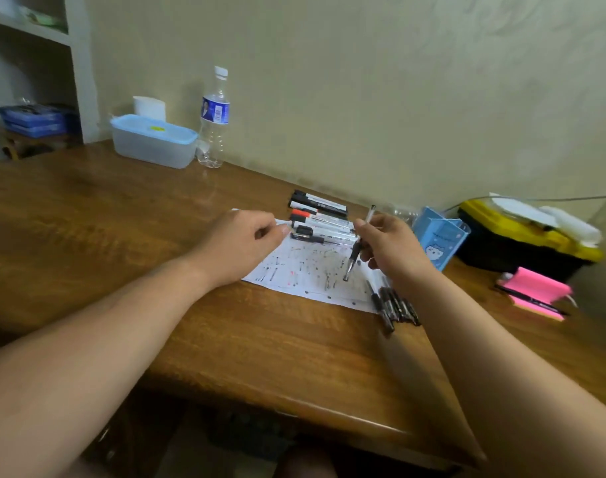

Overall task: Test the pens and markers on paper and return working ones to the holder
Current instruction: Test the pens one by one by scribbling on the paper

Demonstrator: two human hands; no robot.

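a sheet of paper point(308, 276), covered with short black and red test strokes, is laid on the wooden desk point(122, 219) near the wall. the left hand point(239, 246) is rested on the paper's left part, knuckles up, with its fingers loosely curled; nothing is seen held in it, and its fingertips are brought close to the near ends of a row of markers point(324, 219). these markers, some black-capped and one red-capped, are laid side by side along the far edge of the paper.

a pen point(352, 260) with a clear barrel and a black grip is pinched in the right hand point(394, 250), between thumb and fingers curled round it. it is held tilted, tip down over the right part of the paper and top end pointed up towards the wall; whether the tip is pressed to the sheet cannot be told.

a bundle of dark pens point(396, 307) is laid at the paper's right near corner, partly hidden by the right forearm. the light blue holder point(439, 236), printed with a cartoon figure, is stood upright just beyond the right hand.

further right, a yellow and black box point(522, 239) and a pink pad of sticky notes point(532, 294) with a pen laid across it are seen. at the desk's far left, a clear water bottle point(214, 115) is stood just beside a plastic tub point(153, 143) with a blue lid.
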